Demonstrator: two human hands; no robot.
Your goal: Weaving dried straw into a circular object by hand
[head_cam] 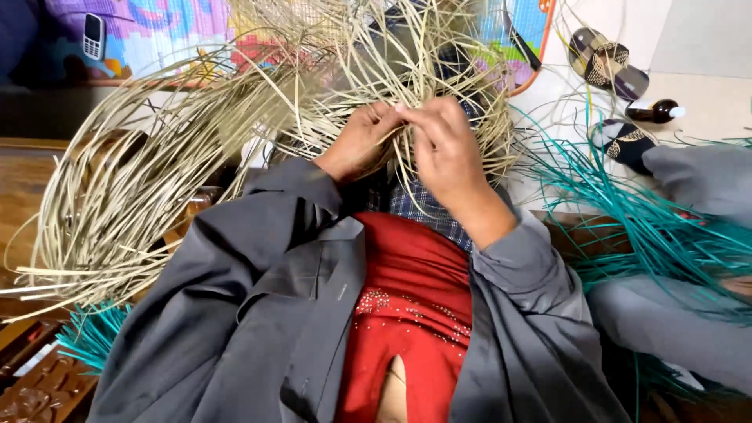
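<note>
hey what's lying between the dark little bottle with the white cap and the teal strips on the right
In the head view, a small woven piece, dark with a tan pattern, lies between the dark bottle and the teal strips.

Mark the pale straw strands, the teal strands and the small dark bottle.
pale straw strands (117, 196): head view, on the looping bundle at left.
teal strands (658, 235): head view, on the middle of the fan at right.
small dark bottle (652, 112): head view, on its body.
</note>
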